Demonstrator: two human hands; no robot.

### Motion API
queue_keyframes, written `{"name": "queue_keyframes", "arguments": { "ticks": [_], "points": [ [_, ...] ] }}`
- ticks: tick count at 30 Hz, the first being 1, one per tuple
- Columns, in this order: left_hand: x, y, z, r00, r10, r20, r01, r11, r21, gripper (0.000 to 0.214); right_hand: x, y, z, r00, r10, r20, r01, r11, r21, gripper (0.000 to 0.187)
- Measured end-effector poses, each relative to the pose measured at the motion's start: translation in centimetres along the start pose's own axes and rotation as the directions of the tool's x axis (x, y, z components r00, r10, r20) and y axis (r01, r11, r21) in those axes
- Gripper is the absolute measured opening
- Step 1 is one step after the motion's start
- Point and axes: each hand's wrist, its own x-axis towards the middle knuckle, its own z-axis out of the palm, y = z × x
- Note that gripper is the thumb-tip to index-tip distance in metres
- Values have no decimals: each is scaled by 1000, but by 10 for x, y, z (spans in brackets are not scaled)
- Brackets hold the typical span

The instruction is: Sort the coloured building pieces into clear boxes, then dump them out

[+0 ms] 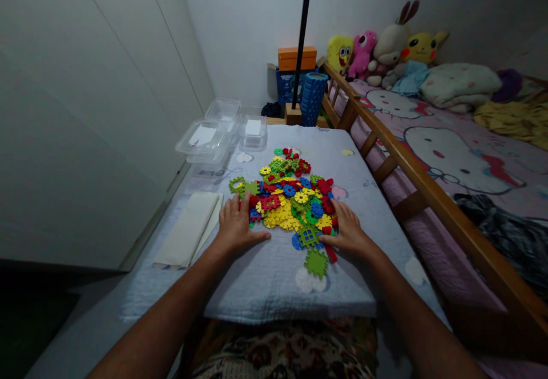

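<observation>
A loose heap of plastic building pieces (pixel 285 213) in yellow, red, green and blue spreads over the middle of the cloth-covered table (pixel 265 270). Along the heap's left edge rests my left hand (pixel 237 225), fingers apart and thumb stretched toward the middle. My right hand (pixel 347 229) lies at the right edge, its fingers spread and its thumb near a green square window piece (pixel 308 235). Both hands touch or nearly touch the outer pieces, and neither grips one. Closest to me lies a green toothed square (pixel 317 263), beside a red strip (pixel 331 253).
Folded cream cloth (pixel 188 228) lies at the left. Clear plastic boxes (pixel 203 139) with white paper stand at the back left. A wooden bed rail (pixel 394 165) runs along the right side. Behind the table are a black pole (pixel 302 36) and a blue foam roller (pixel 314 98).
</observation>
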Motion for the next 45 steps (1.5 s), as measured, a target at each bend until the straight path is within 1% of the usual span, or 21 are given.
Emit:
{"name": "queue_keyframes", "arguments": {
  "ticks": [2, 4, 9, 13, 17, 19, 22, 24, 27, 29, 31, 32, 34, 35, 36, 38, 40, 41, 42, 43, 45],
  "points": [
    [1, -1, 8, 999, 48, 9, -47, 999, -25, 129, 9, -12, 4, 999, -33, -21, 34, 999, 21, 113],
    [3, 3, 14, 996, 90, 4, -90, 994, -68, 128, 18, -25, 8, 997, -52, -52, 55, 997, 45, 110],
    [10, 23, 19, 990, 142, -27, -144, 980, -140, 123, 37, -50, 12, 994, -50, -92, 61, 991, 121, 99],
    [15, 39, 19, 989, 135, -62, -144, 974, -175, 118, 52, -60, 11, 992, -92, -88, 107, 976, 190, 92],
    [19, 50, 21, 983, 156, -99, -178, 941, -288, 114, 63, -66, 12, 993, -64, -102, 92, 950, 298, 90],
    [22, 54, 23, 978, 164, -126, -199, 916, -350, 109, 66, -69, 12, 993, -54, -106, 90, 920, 381, 90],
    [29, 59, 25, 976, 146, -163, -203, 880, -429, 104, 70, -76, 11, 995, -14, -96, 61, 856, 513, 87],
    [35, 61, 26, 975, 135, -179, -204, 862, -464, 102, 74, -80, 10, 996, 22, -86, 34, 800, 600, 84],
    [46, 64, 30, 974, 114, -197, -202, 835, -512, 101, 81, -87, 10, 994, 81, -70, -5, 688, 725, 72],
    [52, 67, 32, 978, 73, -194, -172, 806, -566, 105, 85, -92, 11, 991, 130, -38, -44, 570, 821, 62],
    [59, 70, 34, 984, 8, -180, -125, 748, -652, 107, 89, -96, 10, 982, 187, 16, -89, 390, 917, 56],
    [62, 71, 34, 986, -25, -168, -103, 698, -709, 107, 90, -99, 10, 976, 213, 46, -107, 286, 952, 54],
    [68, 76, 31, 989, -75, -125, -63, 552, -832, 100, 93, -103, 7, 965, 245, 96, -121, 92, 988, 51],
    [72, 79, 29, 992, -85, -92, -43, 463, -885, 95, 95, -105, 5, 961, 250, 115, -124, 19, 992, 50],
    [76, 82, 27, 995, -87, -54, -18, 372, -928, 89, 98, -107, 2, 958, 253, 134, -129, -36, 991, 48],
    [86, 88, 20, 997, -70, 20, 34, 216, -976, 80, 104, -109, -4, 948, 271, 169, -147, -99, 984, 38],
    [98, 94, 11, 997, -33, 76, 79, 109, -991, 78, 112, -109, -12, 930, 301, 209, -179, -125, 976, 24],
    [104, 96, 6, 994, -1, 108, 108, 75, -991, 78, 117, -109, -17, 921, 315, 229, -197, -129, 972, 18],
    [110, 98, 2, 992, 8, 129, 128, 70, -989, 76, 121, -108, -21, 912, 327, 247, -216, -130, 968, 14],
    [117, 99, -2, 989, 4, 146, 145, 84, -986, 72, 126, -108, -26, 904, 336, 266, -236, -130, 963, 11],
    [129, 99, -9, 987, -34, 154, 157, 109, -982, 70, 134, -106, -35, 886, 345, 308, -279, -132, 951, 8]
  ]
}}
